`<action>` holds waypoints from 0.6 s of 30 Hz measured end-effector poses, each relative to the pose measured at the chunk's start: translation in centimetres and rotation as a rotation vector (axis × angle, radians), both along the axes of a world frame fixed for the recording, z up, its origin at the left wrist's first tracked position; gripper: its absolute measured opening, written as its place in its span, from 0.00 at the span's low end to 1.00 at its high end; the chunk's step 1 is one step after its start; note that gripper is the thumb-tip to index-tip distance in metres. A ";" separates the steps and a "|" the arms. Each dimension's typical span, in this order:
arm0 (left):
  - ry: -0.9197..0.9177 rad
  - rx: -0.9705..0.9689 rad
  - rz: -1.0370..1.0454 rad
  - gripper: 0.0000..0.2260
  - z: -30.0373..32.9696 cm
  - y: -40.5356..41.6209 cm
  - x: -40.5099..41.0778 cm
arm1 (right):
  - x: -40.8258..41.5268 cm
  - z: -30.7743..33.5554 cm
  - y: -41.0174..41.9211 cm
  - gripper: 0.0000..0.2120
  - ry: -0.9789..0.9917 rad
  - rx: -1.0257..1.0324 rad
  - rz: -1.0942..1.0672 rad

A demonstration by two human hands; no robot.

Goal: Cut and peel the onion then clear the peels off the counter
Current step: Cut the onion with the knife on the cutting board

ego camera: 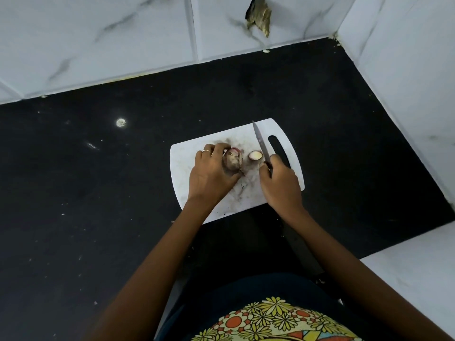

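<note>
Cutting stage, I'd say: one end of the onion (233, 161) looks already sliced off, and that cut piece (255, 155) lies just right of it on the white cutting board (194, 153), pale face up. Onion sits mid-board with its papery skin mostly on, a loose flap showing at the top.

My left hand (211, 173) has its grip curled over the onion from the left and near side, fingertips on top, pinning it to the board. My right hand (280, 183) has its grip wrapped round the handle of the knife (261, 143); blade points far and slightly left, with its lower part just right of the cut piece. I can't tell whether the blade touches the board.

Board lies on the black desk (98, 193), slot handle at the right, white tiled wall (123, 33) at the far side. Small pale flecks are scattered on the desk.

Next move, my guess: trim the other end or halve the onion, which needs the blade brought left over it and the left fingertips kept back. Then peel. Peels not yet cleared.
</note>
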State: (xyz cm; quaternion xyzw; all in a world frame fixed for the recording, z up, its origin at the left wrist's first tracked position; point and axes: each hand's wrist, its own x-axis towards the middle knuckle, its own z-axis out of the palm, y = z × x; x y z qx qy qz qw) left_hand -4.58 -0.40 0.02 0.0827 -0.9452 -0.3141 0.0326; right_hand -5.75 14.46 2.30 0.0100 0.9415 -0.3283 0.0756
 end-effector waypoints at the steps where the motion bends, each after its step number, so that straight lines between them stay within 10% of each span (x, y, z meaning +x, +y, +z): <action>1: -0.008 -0.047 -0.001 0.29 0.2 0.1 -0.1 | -0.3 0.0 0.0 0.07 0.008 -0.002 -0.008; 6: -0.022 -0.194 -0.019 0.23 0.8 0.3 -1.0 | -1.7 -0.2 -0.5 0.09 -0.082 -0.147 0.033; 18: 0.050 0.348 0.016 0.24 0.2 0.5 -0.5 | -1.8 0.9 -1.8 0.09 -0.431 -0.728 -0.189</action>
